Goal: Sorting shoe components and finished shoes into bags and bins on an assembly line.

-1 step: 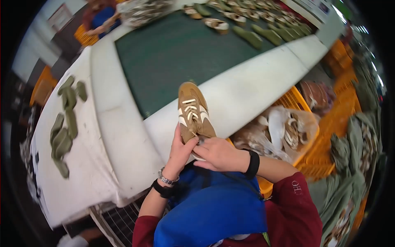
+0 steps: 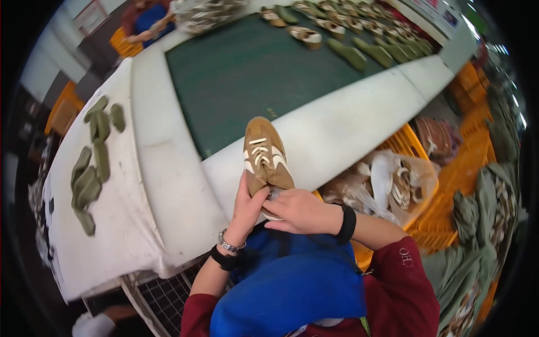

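Observation:
A brown sneaker (image 2: 264,151) with white laces and white side stripes is held in both hands, toe pointing away from me, over the near edge of the white tabletop. My left hand (image 2: 249,203) grips its left side near the heel, the thumb at the collar. From the right, my right hand (image 2: 295,210) is closed around the heel end, its fingers bent at the shoe's opening. Those fingers partly cover the heel and the inside, so I cannot make out whether they pinch anything else there.
A dark green belt (image 2: 236,84) runs between white table surfaces (image 2: 168,185), carrying rows of shoes and green shoe lasts (image 2: 348,54). More green lasts (image 2: 87,188) lie at the left. An orange crate (image 2: 412,140) of bagged shoes stands at my right. Another person (image 2: 147,22) works at far left.
The table and its surroundings have shifted slightly right and down in the picture. Both hands keep their hold on the sneaker.

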Demonstrator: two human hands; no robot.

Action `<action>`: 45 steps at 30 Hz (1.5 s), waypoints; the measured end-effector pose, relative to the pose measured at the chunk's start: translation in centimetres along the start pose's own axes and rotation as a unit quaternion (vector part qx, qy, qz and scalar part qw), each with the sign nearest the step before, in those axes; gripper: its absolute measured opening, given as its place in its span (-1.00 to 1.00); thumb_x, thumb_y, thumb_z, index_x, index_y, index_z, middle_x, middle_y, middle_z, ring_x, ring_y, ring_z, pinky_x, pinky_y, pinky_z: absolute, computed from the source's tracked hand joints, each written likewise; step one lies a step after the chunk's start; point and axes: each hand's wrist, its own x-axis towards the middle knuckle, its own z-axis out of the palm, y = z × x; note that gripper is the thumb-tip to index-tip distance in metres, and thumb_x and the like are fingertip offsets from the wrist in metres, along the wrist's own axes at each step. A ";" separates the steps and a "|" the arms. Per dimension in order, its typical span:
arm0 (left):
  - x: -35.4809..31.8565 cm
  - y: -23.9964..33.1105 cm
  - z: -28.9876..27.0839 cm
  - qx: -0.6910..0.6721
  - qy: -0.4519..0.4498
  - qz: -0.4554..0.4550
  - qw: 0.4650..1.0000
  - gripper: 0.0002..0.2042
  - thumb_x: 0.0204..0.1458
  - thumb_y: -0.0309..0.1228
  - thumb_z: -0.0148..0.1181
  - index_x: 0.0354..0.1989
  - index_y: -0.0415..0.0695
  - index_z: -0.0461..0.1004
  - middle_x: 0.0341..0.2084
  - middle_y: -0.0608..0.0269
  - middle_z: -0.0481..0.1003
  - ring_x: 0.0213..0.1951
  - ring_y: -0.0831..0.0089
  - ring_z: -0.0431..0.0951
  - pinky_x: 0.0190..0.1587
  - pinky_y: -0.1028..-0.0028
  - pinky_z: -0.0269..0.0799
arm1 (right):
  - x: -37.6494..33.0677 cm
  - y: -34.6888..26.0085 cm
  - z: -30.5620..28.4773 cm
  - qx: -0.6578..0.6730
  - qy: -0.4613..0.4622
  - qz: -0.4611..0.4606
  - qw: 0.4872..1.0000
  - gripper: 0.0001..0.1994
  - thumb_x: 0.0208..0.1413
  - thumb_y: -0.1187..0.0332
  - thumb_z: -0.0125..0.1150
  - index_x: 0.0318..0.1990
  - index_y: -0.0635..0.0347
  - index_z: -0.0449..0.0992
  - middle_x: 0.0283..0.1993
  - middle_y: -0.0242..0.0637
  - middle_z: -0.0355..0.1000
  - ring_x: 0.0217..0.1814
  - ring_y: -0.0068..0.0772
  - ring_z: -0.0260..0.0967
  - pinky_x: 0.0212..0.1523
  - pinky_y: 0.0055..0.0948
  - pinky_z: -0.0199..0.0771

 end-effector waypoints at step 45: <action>-0.5 4.3 -3.0 0.447 0.026 0.298 0.843 -0.78 -0.31 -0.77 -0.01 -0.49 -0.19 0.42 -0.27 0.13 0.32 -0.29 0.27 0.31 -0.23 0.42 0.29 | 4.5 5.0 2.1 0.335 0.309 0.237 0.858 -0.81 -0.03 0.67 -0.04 -0.23 0.28 0.26 -0.33 -0.28 0.35 -0.33 -0.56 0.36 -0.29 -0.57 0.39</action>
